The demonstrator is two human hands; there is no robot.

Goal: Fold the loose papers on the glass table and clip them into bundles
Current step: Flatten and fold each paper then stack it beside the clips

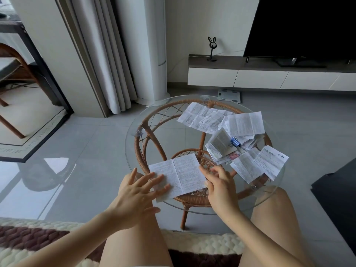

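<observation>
A printed sheet (181, 174) with a centre crease lies unfolded on the near part of the round glass table (134, 120). My left hand (134, 193) rests with spread, straight fingers on the sheet's near-left corner. My right hand (219, 184) is at the sheet's right edge, fingers loosely extended and touching it. Several loose papers (204, 118) lie scattered at the table's far and right side. A clipped bundle (219, 145) with a blue clip (235, 141) sits among them. Two more folded sheets (260, 164) overhang the right rim.
The glass top sits on a rattan frame (152, 135). My bare knees (273, 218) are close under the table's near edge. A TV (300, 26) stands on a low white cabinet (260, 78) beyond, and a knitted rug (38, 239) lies at my feet.
</observation>
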